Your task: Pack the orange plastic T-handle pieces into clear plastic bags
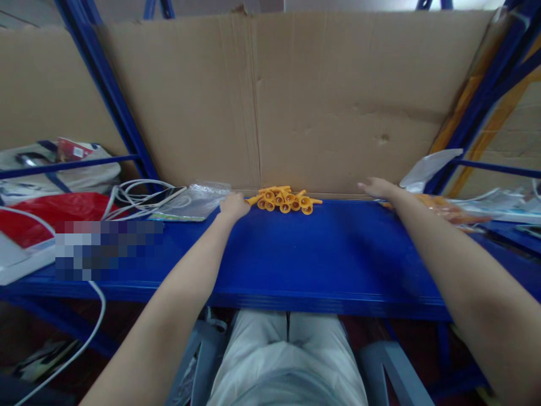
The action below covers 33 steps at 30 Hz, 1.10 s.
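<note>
Funnels point(289, 198) in orange-yellow are heaped at the far middle of the blue tabletop point(296, 254). Their left end is touched by the left hand point(234, 207); whether one is gripped cannot be told. The right hand point(379, 188) is held, fingers stretched, near orange packaging point(450, 208).

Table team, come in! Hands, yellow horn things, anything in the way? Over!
Left hand at left end of yellow horn-shaped pieces, grip unclear. Right hand open, apart from them. Pile by cardboard. Plastic bag beside left hand, not blocking.
</note>
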Available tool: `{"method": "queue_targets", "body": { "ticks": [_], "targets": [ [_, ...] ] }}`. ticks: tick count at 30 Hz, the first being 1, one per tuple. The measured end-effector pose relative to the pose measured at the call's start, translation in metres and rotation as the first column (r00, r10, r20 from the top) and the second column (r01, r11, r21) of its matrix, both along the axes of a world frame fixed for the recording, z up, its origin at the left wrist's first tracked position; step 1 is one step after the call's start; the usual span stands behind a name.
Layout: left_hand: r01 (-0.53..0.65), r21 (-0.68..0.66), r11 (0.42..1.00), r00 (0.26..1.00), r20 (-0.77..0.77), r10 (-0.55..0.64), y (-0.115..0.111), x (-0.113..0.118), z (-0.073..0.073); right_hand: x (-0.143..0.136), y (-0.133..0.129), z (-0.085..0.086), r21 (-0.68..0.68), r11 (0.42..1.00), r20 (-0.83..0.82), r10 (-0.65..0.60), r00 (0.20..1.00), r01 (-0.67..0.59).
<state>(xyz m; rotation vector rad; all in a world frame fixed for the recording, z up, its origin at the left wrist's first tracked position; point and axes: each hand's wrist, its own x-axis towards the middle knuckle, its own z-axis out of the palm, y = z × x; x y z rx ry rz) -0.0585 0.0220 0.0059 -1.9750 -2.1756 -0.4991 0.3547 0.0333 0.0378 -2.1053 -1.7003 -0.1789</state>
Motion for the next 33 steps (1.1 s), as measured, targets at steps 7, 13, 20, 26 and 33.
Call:
{"method": "queue_targets", "body": {
  "ticks": [7,13,20,26,33],
  "targets": [
    [-0.262,-0.109,0.959,0.962,0.052,0.268,0.007,-0.036,-0.01,-0.073,-0.004,-0.015,-0.174,0.977,0.123,0.143,0.982,-0.121],
    [-0.284,-0.24,0.928,0.933,0.154,0.325,0.016,-0.053,-0.019,-0.089,-0.013,-0.054,-0.101,0.964,0.2,0.262,0.944,-0.246],
    [-0.279,-0.199,0.939,0.935,0.166,0.313,0.017,-0.051,-0.015,-0.088,-0.022,-0.067,-0.044,0.943,0.182,0.332,0.925,-0.33],
    [-0.282,-0.164,0.945,0.941,0.142,0.306,0.017,-0.049,-0.015,-0.104,-0.028,-0.064,0.06,0.87,0.211,0.468,0.858,-0.49],
    [-0.271,0.01,0.962,0.957,0.109,0.269,0.008,-0.043,-0.005,-0.121,-0.034,-0.064,0.027,0.797,0.305,0.568,0.765,-0.603]
  ]
}}
